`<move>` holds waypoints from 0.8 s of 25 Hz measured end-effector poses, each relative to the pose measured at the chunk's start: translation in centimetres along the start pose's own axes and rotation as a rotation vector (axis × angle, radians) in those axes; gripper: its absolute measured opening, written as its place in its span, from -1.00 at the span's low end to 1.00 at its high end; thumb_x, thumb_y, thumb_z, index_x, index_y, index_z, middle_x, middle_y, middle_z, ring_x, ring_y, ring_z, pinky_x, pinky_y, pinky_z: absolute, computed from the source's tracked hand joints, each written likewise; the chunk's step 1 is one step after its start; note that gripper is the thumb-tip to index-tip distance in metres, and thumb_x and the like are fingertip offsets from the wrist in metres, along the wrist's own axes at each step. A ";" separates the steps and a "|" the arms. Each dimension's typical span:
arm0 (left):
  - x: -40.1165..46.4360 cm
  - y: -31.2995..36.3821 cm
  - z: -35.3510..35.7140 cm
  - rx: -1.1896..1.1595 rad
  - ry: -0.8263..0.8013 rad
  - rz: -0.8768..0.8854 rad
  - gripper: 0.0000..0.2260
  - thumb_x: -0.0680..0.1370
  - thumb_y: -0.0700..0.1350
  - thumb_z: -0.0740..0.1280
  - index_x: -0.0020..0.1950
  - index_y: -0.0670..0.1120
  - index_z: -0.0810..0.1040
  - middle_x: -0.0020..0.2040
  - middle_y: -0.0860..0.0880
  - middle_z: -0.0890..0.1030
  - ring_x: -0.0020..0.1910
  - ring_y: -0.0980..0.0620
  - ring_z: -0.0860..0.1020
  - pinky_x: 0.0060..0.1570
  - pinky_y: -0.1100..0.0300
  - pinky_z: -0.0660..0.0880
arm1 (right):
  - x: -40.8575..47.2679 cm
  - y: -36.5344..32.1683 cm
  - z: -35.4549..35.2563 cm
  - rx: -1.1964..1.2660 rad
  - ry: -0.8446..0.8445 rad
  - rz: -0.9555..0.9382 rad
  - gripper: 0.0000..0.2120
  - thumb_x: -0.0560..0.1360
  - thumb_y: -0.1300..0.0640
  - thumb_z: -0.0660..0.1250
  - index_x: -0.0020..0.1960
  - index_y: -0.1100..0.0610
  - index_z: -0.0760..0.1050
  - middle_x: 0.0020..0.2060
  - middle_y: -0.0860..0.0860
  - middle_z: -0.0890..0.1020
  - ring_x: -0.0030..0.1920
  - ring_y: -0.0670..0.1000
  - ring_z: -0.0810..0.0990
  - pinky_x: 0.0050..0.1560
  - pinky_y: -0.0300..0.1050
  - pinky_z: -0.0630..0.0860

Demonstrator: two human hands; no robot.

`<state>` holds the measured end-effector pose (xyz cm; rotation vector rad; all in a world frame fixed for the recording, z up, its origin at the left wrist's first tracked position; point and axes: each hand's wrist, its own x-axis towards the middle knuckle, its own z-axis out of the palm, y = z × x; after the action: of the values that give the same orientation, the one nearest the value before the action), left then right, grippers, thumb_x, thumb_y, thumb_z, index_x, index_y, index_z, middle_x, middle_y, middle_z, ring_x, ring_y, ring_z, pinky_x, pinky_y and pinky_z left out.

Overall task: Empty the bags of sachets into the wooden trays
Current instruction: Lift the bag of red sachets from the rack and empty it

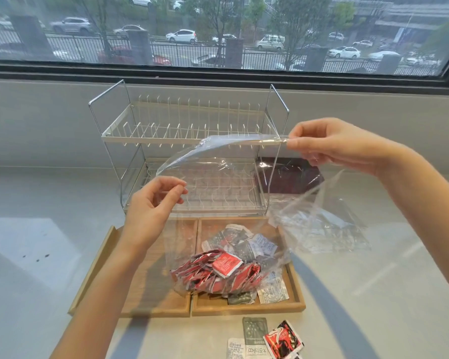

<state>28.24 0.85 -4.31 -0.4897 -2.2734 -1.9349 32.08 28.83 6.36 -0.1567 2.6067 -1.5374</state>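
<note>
Midway, a person's left hand (153, 203) and right hand (329, 146) each pinch the mouth of a clear plastic bag (218, 203) of red sachets (218, 270), its bottom sagging over two pale wooden trays (293, 288). The right tray already holds grey-and-white sachets (254, 244); the left looks bare (a few sachets (267, 340) lie outside).

Print on the sachets (254, 340) is too blurred to read.

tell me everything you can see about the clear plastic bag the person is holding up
The clear plastic bag is thin, glossy, crinkled film, held open above the wooden trays. The right hand pinches its upper rim; the left hand pinches the opposite edge lower down. Its bottom sags onto the trays, weighted by red sachets still inside. It is see-through, so the wire rack behind shows through.
</note>
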 end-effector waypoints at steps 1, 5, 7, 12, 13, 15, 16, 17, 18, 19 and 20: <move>0.1 -0.1 0.0 0.003 0.002 0.002 -0.86 0.49 -0.18 0.28 -0.16 0.07 0.53 -0.20 0.06 0.61 -0.31 0.30 0.54 -0.28 0.49 0.42 | 0.0 -0.3 -0.3 -0.030 0.040 -0.034 -0.87 0.28 -0.02 0.36 -0.28 0.03 0.53 -0.53 -0.15 0.43 -0.47 -0.14 0.32 -0.44 -0.40 0.30; 0.2 -0.3 -0.1 0.016 0.030 -0.004 -0.86 0.50 -0.16 0.27 -0.15 0.08 0.53 -0.19 0.07 0.60 -0.30 0.29 0.53 -0.27 0.50 0.42 | 0.1 0.1 0.2 -0.121 0.224 -0.173 -0.94 0.43 0.03 0.34 -0.19 -0.01 0.52 -0.46 -0.16 0.53 -0.41 -0.19 0.44 -0.29 -0.41 0.42; 0.3 -0.5 -0.1 0.016 0.064 -0.005 -0.86 0.51 -0.17 0.27 -0.16 0.07 0.52 -0.19 0.08 0.60 -0.31 0.30 0.53 -0.26 0.49 0.43 | 0.0 1.0 0.8 -0.040 0.432 -0.286 -0.95 0.50 0.01 0.24 -0.06 -0.10 0.46 -0.27 -0.16 0.57 -0.28 -0.23 0.54 -0.20 -0.39 0.46; 0.7 -0.9 0.3 0.003 0.125 -0.016 -0.85 0.52 -0.15 0.24 -0.14 0.11 0.51 -0.17 0.11 0.59 -0.27 0.29 0.52 -0.24 0.45 0.46 | -1.9 7.1 5.7 0.239 0.851 -0.324 -0.57 0.40 -0.16 0.10 0.24 -0.09 0.23 0.06 -0.16 0.50 0.07 -0.19 0.52 0.05 -0.30 0.47; 0.8 -1.0 0.4 -0.002 0.133 -0.022 -0.84 0.52 -0.14 0.24 -0.14 0.12 0.51 -0.17 0.12 0.59 -0.25 0.26 0.52 -0.22 0.41 0.46 | -2.4 8.9 7.3 0.283 0.832 -0.252 -0.49 0.39 -0.18 0.10 0.30 -0.07 0.20 0.11 -0.14 0.49 0.09 -0.23 0.51 0.10 -0.29 0.45; 0.9 -1.1 0.6 -0.022 0.145 -0.032 -0.84 0.53 -0.14 0.23 -0.12 0.13 0.50 -0.16 0.12 0.59 -0.21 0.21 0.52 -0.18 0.33 0.46 | -3.7 12.4 11.0 0.244 0.689 -0.051 -0.37 0.41 -0.20 0.19 0.40 -0.03 0.12 0.27 -0.03 0.45 0.14 -0.29 0.47 0.14 -0.35 0.42; 1.0 -1.1 0.7 -0.033 0.145 -0.038 -0.84 0.53 -0.13 0.23 -0.11 0.13 0.50 -0.16 0.11 0.59 -0.20 0.19 0.53 -0.16 0.31 0.45 | -4.2 14.0 12.8 0.192 0.588 0.053 -0.33 0.43 -0.20 0.25 0.44 -0.02 0.08 0.35 0.00 0.39 0.21 -0.22 0.45 0.18 -0.34 0.39; 1.1 -1.2 0.8 -0.040 0.143 -0.042 -0.85 0.53 -0.13 0.22 -0.10 0.12 0.50 -0.15 0.12 0.59 -0.19 0.20 0.53 -0.14 0.29 0.45 | -4.6 15.3 14.5 0.136 0.492 0.131 -0.29 0.42 -0.17 0.28 0.45 -0.03 0.05 0.41 -0.01 0.32 0.30 -0.13 0.41 0.23 -0.28 0.35; 1.1 -1.2 0.9 -0.050 0.134 -0.050 -0.87 0.54 -0.11 0.21 -0.08 0.12 0.49 -0.14 0.12 0.59 -0.17 0.22 0.55 -0.12 0.28 0.44 | -4.9 16.4 15.8 0.084 0.418 0.172 -0.28 0.41 -0.11 0.30 0.45 -0.05 0.03 0.43 -0.05 0.27 0.36 -0.08 0.35 0.27 -0.24 0.29; 1.2 -1.4 0.8 -0.059 0.117 -0.061 -0.89 0.54 -0.07 0.20 -0.05 0.12 0.48 -0.12 0.13 0.60 -0.14 0.24 0.56 -0.09 0.27 0.44 | -5.0 17.2 16.8 0.041 0.370 0.192 -0.29 0.42 -0.03 0.33 0.45 -0.05 0.04 0.43 -0.07 0.26 0.39 -0.07 0.31 0.30 -0.24 0.25; 1.1 -1.7 0.8 -0.072 0.077 -0.076 -0.91 0.54 0.00 0.19 -0.01 0.12 0.47 -0.08 0.13 0.60 -0.08 0.23 0.57 -0.03 0.24 0.45 | -4.9 17.9 17.5 0.008 0.347 0.207 -0.29 0.43 0.01 0.35 0.46 -0.02 0.05 0.43 -0.05 0.29 0.39 -0.06 0.31 0.32 -0.23 0.24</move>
<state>26.74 1.60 -5.72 -0.3340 -2.2123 -2.0400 38.90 23.02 -17.47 0.4043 2.7563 -1.6229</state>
